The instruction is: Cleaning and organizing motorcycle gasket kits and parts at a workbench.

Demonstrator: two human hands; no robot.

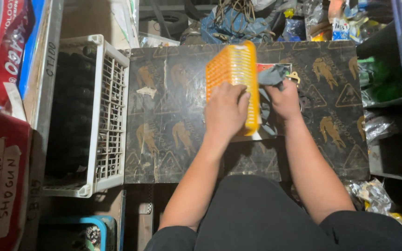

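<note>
In the head view the left hand (226, 111) lies flat and closed over the near end of an orange ribbed plastic grid piece (235, 76) standing on edge on a dark printed board (173, 116), while the right hand (284, 100) is bunched around a grey cloth (273, 74) pressed to its far face. Wiping it well probably means bracing the piece firmly and working the soft cloth along the stiff ridges. A white slotted plastic crate (112, 116) sits just beside the board.

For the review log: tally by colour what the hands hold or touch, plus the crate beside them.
Orange: 1, ribbed plastic filter under the left hand
Grey: 1, cloth in the right hand
White: 1, plastic crate
Total: 3
</note>
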